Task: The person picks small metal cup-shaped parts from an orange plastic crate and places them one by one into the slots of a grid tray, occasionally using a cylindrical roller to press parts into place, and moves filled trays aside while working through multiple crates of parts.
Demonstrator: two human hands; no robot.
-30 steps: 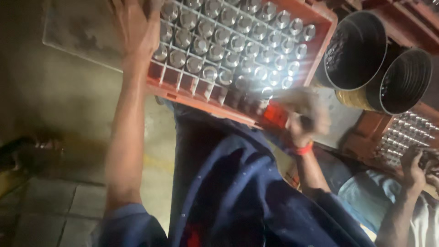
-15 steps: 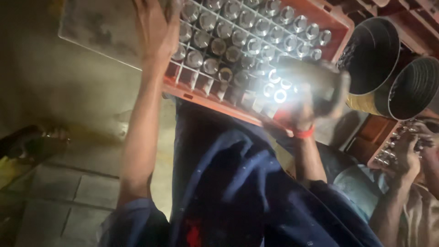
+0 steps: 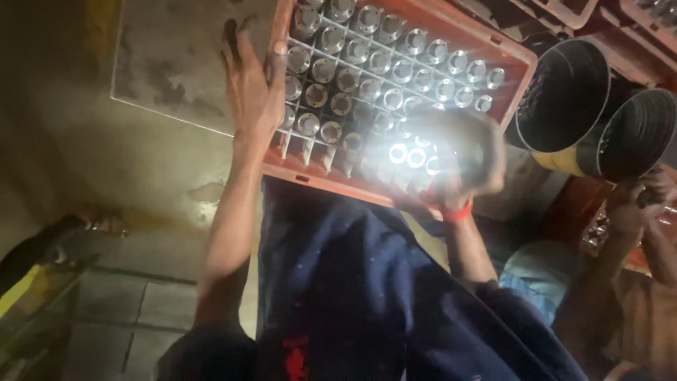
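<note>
Left hand point(image 3: 254, 92) flat, released, steadying crate point(image 3: 451, 32) near-left corner; right hand point(image 3: 462, 166) blurred over capped bottles point(image 3: 381, 70), grip unclear. Brace firmly, lift straight.

The scene is looking dim overall, w/ warm yellowish light. A strong white glare is burning out the centre, where the bottle tops point(image 3: 412, 155) are reflecting light near the right hand point(image 3: 462, 159). This hand is showing heavy motion blur. The left hand point(image 3: 254, 92) on the orange crate point(image 3: 462, 32) is staying fairly sharp. The floor point(image 3: 106, 310) at bottom left is sinking into dark shadow & grain.
</note>
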